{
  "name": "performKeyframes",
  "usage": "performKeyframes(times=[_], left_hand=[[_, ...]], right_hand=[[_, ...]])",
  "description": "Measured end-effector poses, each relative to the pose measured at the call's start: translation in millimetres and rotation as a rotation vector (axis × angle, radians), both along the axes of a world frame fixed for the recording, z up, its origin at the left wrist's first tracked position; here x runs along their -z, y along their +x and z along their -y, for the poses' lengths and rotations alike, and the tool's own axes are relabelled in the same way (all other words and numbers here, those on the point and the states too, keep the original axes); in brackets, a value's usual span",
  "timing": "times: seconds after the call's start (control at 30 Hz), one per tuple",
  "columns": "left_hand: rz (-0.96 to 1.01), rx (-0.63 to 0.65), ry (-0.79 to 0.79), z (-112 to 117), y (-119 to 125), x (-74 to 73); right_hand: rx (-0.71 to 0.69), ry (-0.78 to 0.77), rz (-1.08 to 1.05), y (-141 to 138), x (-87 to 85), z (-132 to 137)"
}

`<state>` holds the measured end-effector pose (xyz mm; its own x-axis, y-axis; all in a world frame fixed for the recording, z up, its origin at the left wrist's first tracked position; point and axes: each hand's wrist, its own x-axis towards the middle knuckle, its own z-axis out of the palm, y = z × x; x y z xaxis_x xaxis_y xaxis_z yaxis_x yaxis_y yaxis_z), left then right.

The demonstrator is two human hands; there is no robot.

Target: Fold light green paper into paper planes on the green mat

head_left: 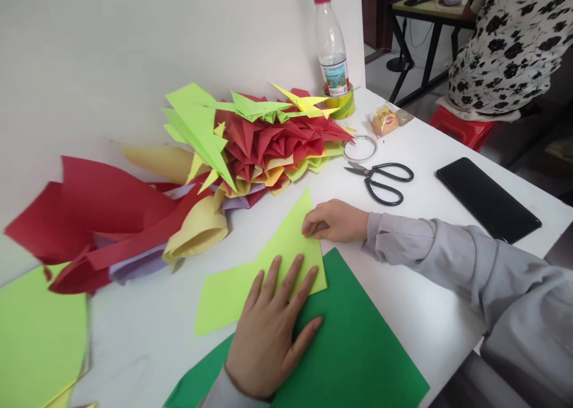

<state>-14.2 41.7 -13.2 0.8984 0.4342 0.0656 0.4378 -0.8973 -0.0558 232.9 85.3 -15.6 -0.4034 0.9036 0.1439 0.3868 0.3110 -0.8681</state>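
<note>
In the lower centre, the left hand (pixel 267 331), fingers apart, sensibly steadied the lime paper (pixel 226 300); mid-frame, the right hand (pixel 336 221) curled, pinch unclear.

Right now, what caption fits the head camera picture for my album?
Left hand spread on lime-green paper, right hand at its edge, black-handled scissors nearby.

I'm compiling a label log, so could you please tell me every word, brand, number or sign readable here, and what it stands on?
No text is readable with certainty.
Label on the bottle: small print, too blurred to read.
Snack wrapper: printed characters, too small and blurred to read.
</note>
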Motion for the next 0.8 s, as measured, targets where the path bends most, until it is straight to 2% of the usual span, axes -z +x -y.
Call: performKeyframes(times=[0.33, 0.6, 0.8], left_hand=[[0.05, 0.06, -0.071, -2.9, -9.4, 3.7], [0.02, 0.032, -0.076, -2.8, -7.6, 2.9], [0.009, 0.056, -0.043, -3.3, -6.0, -1.0]], right_hand=[[-0.004, 0.026, 0.003, -1.1, 1.5, -0.7], [0.0, -0.004, -0.001, -1.8, -0.2, -0.9], [-0.009, 0.005, -0.01, -1.0, 1.3, -1.4]])
